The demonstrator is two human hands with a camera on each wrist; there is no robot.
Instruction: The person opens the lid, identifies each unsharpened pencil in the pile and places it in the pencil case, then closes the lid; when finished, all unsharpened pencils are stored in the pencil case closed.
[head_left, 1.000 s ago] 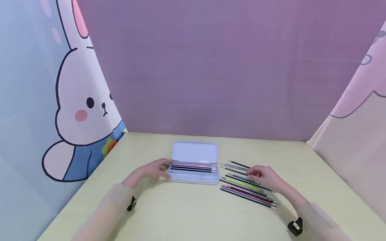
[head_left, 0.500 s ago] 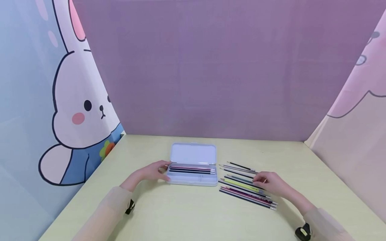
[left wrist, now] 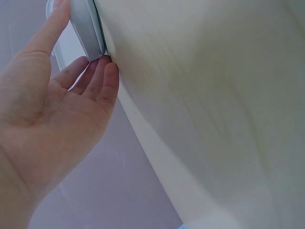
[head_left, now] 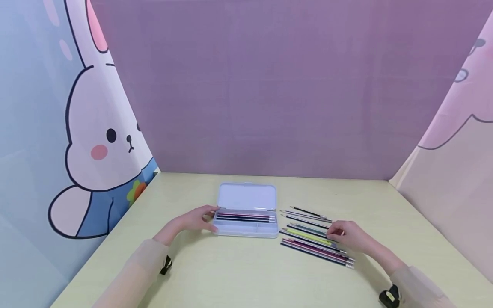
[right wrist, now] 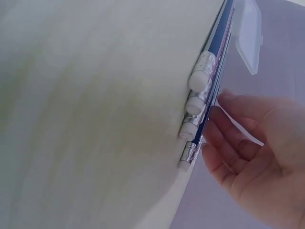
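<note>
Long, slim multicoloured pencils (head_left: 308, 236) slant leftward from the nearer right hand (head_left: 349, 235), its fingers' hold unclear; the left hand (head_left: 195, 218) grips the open white plastic case (head_left: 236, 228).

Ahead of you, a plain, dull purple backdrop (head_left: 254, 85) rises from the far edge of a pale yellow counter (head_left: 231, 273). To your left, a light blue wall covering (head_left: 23, 192) carries a large cartoon rabbit (head_left: 88, 124) in blue clothing with a green-and-orange flower (head_left: 136, 191). On your right you have another printed covering (head_left: 450, 171), pink above and cream below a dark wavy outline. Soft light reaches all three sides around you.
</note>
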